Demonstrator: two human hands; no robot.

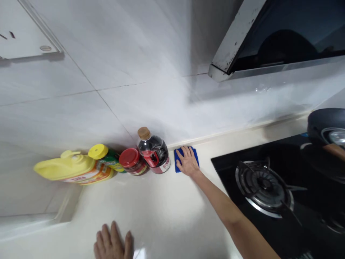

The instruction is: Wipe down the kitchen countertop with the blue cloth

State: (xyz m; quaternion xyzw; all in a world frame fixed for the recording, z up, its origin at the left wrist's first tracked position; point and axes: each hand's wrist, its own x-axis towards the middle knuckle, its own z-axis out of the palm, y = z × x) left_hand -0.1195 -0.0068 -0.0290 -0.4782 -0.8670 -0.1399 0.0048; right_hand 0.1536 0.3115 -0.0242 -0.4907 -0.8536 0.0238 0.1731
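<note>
My right hand [188, 162] lies on a folded blue cloth [178, 167], fingers spread and palm down. The cloth rests on the pale countertop [161, 212], close to the wall. Just left of it stands a large bottle of dark liquid [155, 153] with a brown cap and a red label. My left hand [111, 244] is low in the view, over the counter and partly cut off by the bottom edge. Its fingers are stretched out, with nothing in them. I cannot tell whether it touches the surface.
Left of the dark bottle stand a red-lidded jar [132, 162], a green container with a yellow cap [110, 160] and a yellow jug [78, 168]. A gas burner [264, 185] sits at right, with a dark pan [325, 124] beyond it. The range hood [229, 39] juts out above.
</note>
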